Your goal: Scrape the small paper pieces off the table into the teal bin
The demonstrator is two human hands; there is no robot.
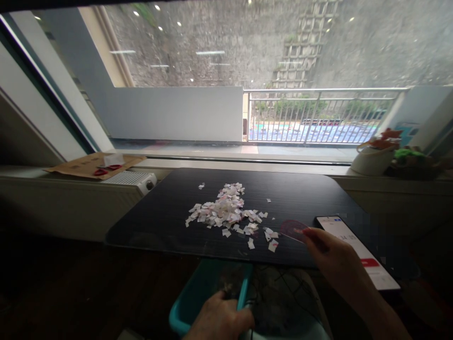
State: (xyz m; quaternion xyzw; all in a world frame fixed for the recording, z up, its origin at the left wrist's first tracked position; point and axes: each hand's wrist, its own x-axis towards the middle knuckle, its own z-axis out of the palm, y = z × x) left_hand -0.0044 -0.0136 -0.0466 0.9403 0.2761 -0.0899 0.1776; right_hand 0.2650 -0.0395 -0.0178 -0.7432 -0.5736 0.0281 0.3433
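While the far left is mostly pale window frame and shadow, a sheet of brown paper lies on the ledge there, with a red-handled tool, probably scissors, and a crumpled white tissue on top of it. Just beside it, the white radiator ends in a round knob near the table's far left corner. The black wood-grain table stands against the windowsill, its corners rounded.

Near the middle of the tabletop, a loose heap of paper scraps is spread out, small and squarish, white with some pink marks; 1 small cluster lies apart beyond its left side, and several pieces trail toward the right. Below the near edge of the table is a turquoise bin, and the left hand is clamped on its right rim. Against that side of the bin is a second container, too dark to make out clearly.

To the right of the heap, the right hand pinches a translucent pink plastic piece with a rounded edge, its fingers together on it just above the table, near the outlying scraps. Beyond that wrist lies a smartphone, its lit screen showing large digits and a red button. On the windowsill at far right are a white pot with an orange figure and a green plant.
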